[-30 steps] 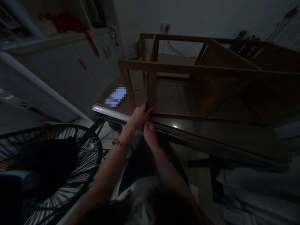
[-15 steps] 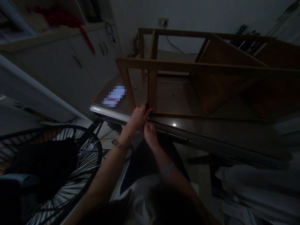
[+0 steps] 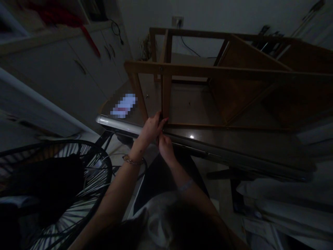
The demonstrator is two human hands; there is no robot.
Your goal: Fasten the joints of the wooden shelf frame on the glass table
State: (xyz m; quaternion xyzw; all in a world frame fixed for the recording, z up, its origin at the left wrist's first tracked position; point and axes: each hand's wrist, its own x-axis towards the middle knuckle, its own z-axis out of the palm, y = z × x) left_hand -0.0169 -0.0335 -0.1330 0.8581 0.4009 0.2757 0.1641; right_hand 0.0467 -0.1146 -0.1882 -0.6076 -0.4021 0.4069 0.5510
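A brown wooden shelf frame (image 3: 197,69) lies on its side on the table, with slats and panels between its rails. My left hand (image 3: 152,127) is closed at the frame's near lower corner, where a crossbar (image 3: 166,93) meets the bottom rail. Just below it, my right hand (image 3: 165,146) makes a fist close against the left fingers. What sits inside the right fist is hidden by the fingers and the dim light. Two small screw-like pieces of hardware lie on the tabletop (image 3: 182,107) inside the frame.
A blurred-out bright rectangle (image 3: 124,105) lies at the table's left end. Left of me stands a black corded chair (image 3: 104,163) with dark cloth on it. White cabinets (image 3: 59,73) line the left wall; a wall outlet (image 3: 177,21) holds a plug. Pale fabric hangs at right.
The whole view has shifted slightly, so things appear a little farther left and up. Both hands keep their place at the frame's corner, with little visible movement.
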